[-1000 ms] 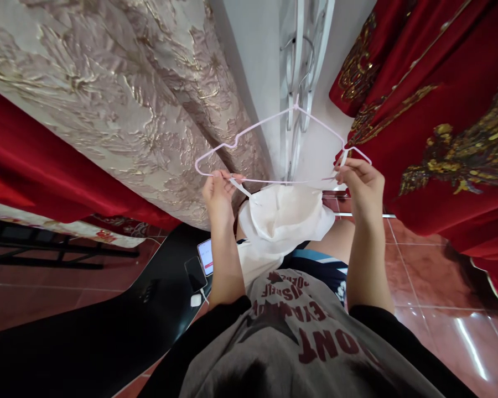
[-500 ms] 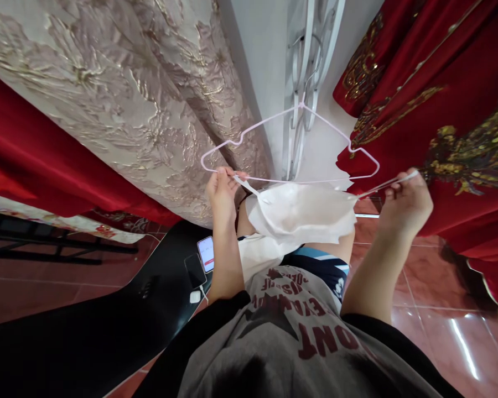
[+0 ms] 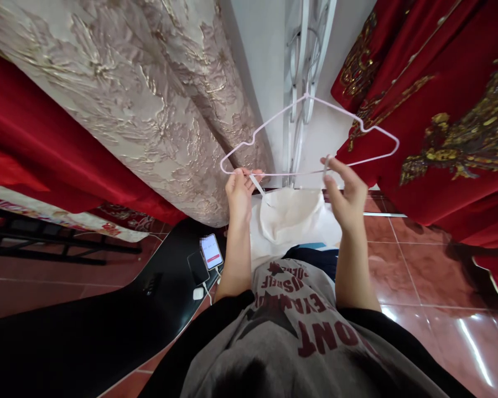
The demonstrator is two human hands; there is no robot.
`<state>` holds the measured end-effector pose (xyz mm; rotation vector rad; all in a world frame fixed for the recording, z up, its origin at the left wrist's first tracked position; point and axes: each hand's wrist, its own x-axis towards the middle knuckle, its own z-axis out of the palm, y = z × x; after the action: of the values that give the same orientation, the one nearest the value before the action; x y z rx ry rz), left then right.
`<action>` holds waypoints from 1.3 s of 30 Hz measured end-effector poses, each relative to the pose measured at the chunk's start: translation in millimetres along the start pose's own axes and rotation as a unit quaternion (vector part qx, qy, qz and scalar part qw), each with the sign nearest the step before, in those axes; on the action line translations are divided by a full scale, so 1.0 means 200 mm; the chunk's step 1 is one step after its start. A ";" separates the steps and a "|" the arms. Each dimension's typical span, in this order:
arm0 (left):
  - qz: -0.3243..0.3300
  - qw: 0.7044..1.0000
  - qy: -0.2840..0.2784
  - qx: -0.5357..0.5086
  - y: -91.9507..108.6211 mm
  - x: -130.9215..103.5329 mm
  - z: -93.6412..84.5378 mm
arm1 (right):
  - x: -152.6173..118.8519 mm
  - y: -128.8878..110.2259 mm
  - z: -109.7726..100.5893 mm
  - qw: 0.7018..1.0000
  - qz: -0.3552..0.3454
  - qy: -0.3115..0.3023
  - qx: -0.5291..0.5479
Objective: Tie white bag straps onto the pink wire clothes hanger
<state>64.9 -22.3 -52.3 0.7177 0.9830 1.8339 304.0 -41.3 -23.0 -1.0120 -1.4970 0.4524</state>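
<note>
A thin pink clothes hanger (image 3: 274,114) hangs in front of me, its hook up by the white metal rack. My left hand (image 3: 241,190) is closed at the left end of its lower bar, with a white strap (image 3: 257,184) at the fingers. Below the bar a white strappy garment (image 3: 292,213) droops over my lap, its opening facing up. My right hand (image 3: 346,190) is by the right part of the bar, thumb and forefinger bent around the other strap (image 3: 326,165). Where that strap meets the garment is hard to make out.
Pale embossed cloth (image 3: 157,105) hangs at the left, and red sequined garments (image 3: 448,127) hang at the right. A white metal rack (image 3: 292,132) stands against the wall. Two phones, one a lit phone (image 3: 211,251), and a white charger (image 3: 198,293) lie on a black surface (image 3: 108,326).
My right hand has come in leftward from far right, bringing its strap up to the hanger's bar. The hanger has shifted slightly right, and the garment's stretched top edge has slackened.
</note>
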 end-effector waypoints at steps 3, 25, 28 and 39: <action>-0.004 1.000 -0.005 0.010 0.00 -0.01 0.00 | -0.01 0.07 0.04 0.997 0.004 -0.048 -0.067; 0.078 0.994 -0.004 0.079 0.39 0.14 -0.15 | -0.01 0.12 0.05 0.999 -0.004 0.022 -0.035; 0.106 0.991 -0.046 0.072 0.43 0.17 -0.15 | 0.00 0.11 0.03 0.999 -0.001 0.027 -0.042; 0.001 0.971 -0.208 0.121 0.50 0.19 0.09 | -0.01 0.13 0.05 0.999 -0.001 0.023 -0.032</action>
<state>18.9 -9.3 44.5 1.1978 0.9279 1.4906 302.4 -27.0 -46.6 -1.0630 -1.4788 0.3789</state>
